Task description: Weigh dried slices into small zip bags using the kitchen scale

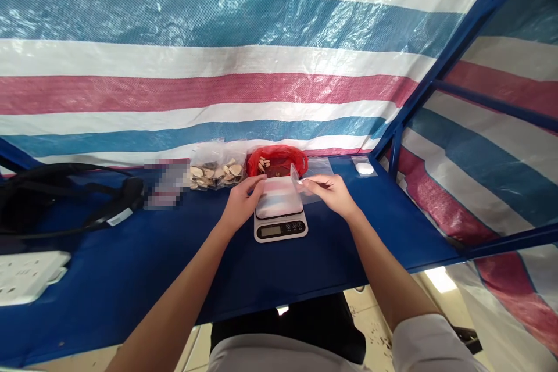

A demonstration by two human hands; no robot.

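Observation:
A white kitchen scale [281, 229] with a dark display strip and a shiny plate lies flat on the blue table. My left hand [244, 200] is at the scale's left edge, thumb and forefinger closed on the plate's upper left corner. At the upper right corner, my right hand [329, 192] pinches a piece of clear plastic film [294, 172] with a small white part at the fingertips. The film stands up and curls beside the plate; its full extent is hard to make out. Right behind the scale sits a red plastic bag [300, 157], open, with pale dried slices [263, 163] inside.
Clear bags of dried slices [203, 175] stand left of the red bag. A black strapped item [131, 192] and a white power strip [30, 276] lie farther left. A white oval object [364, 168] rests at the back right. Striped sheeting [196, 93] and blue frame bars [394, 151] enclose the table [261, 285].

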